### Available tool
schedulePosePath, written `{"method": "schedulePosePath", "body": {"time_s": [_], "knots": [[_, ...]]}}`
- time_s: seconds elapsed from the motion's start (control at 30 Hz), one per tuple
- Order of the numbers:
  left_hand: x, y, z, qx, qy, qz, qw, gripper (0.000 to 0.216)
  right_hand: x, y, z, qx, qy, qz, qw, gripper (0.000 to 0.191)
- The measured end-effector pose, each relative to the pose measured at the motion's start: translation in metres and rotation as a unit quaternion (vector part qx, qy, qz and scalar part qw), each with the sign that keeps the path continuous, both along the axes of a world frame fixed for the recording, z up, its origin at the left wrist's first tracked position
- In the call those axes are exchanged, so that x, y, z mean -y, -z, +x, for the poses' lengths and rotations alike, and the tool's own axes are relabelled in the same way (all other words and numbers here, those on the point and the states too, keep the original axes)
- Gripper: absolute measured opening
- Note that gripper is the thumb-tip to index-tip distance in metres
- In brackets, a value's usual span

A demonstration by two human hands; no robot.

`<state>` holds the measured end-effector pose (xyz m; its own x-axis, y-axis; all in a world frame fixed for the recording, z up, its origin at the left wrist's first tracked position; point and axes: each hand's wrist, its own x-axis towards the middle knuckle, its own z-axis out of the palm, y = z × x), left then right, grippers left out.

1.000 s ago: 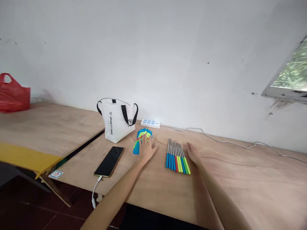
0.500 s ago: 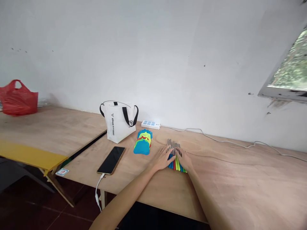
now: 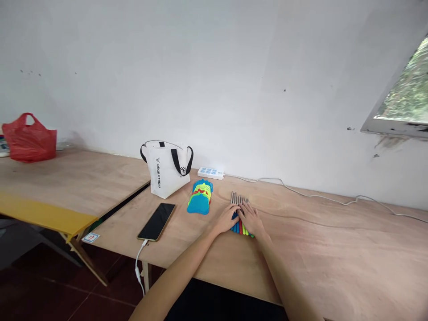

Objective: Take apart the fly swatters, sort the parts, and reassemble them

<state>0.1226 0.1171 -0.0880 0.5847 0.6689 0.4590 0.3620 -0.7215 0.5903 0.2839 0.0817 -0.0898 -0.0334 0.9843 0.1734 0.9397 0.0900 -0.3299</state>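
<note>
A row of slim metal rods with blue, red, yellow and green handles lies side by side on the wooden table. My left hand rests along the left side of the row, its fingers stretched out towards the metal part. Over the right side and part of the top lies my right hand, fingers extended and apart. The two hands nearly meet above the rods and hide their middle. Left of them is an overlapping pile of blue, yellow and red mesh fly swatter heads.
A phone on a white cable lies at the table's left front. Behind stand a white bag with black handles and a power strip, its cord running right along the wall. A red plastic bag sits on the other table.
My right hand has moved left and further over the rods, closer to my left hand. The row has shifted slightly left and looks more tightly packed. My view has turned a little.
</note>
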Motion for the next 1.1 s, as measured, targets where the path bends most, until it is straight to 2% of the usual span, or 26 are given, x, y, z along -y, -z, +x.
{"method": "schedulePosePath", "body": {"time_s": [0.17, 0.33, 0.4, 0.53, 0.6, 0.77, 0.9, 1.1], "knots": [[0.004, -0.003, -0.002, -0.002, 0.022, -0.002, 1.0, 0.038, 0.002, 0.005, 0.004, 0.006, -0.013, -0.005, 1.0, 0.047], [0.012, -0.012, -0.007, -0.036, 0.031, 0.014, 0.999, 0.051, -0.002, 0.01, 0.01, -0.048, -0.002, 0.026, 0.998, 0.051], [0.017, -0.018, -0.009, -0.063, 0.041, 0.025, 0.997, 0.064, -0.003, 0.011, 0.014, -0.081, 0.008, 0.051, 0.995, 0.055], [0.024, -0.026, -0.011, -0.124, 0.058, 0.034, 0.99, 0.108, -0.003, 0.009, 0.02, -0.139, 0.012, 0.105, 0.985, 0.056], [0.024, -0.024, -0.01, -0.15, 0.058, 0.037, 0.986, 0.116, -0.002, 0.008, 0.023, -0.157, 0.025, 0.128, 0.979, 0.055], [0.022, -0.018, -0.011, -0.189, 0.055, 0.056, 0.979, 0.089, 0.007, 0.007, 0.026, -0.166, 0.104, 0.164, 0.967, 0.048], [0.022, -0.019, -0.012, -0.188, 0.053, 0.063, 0.979, 0.08, 0.022, 0.007, 0.023, -0.136, 0.158, 0.151, 0.966, 0.034], [0.02, -0.017, -0.011, -0.179, 0.057, 0.071, 0.98, 0.076, 0.041, 0.003, 0.015, -0.086, 0.155, 0.098, 0.979, 0.032]]}}
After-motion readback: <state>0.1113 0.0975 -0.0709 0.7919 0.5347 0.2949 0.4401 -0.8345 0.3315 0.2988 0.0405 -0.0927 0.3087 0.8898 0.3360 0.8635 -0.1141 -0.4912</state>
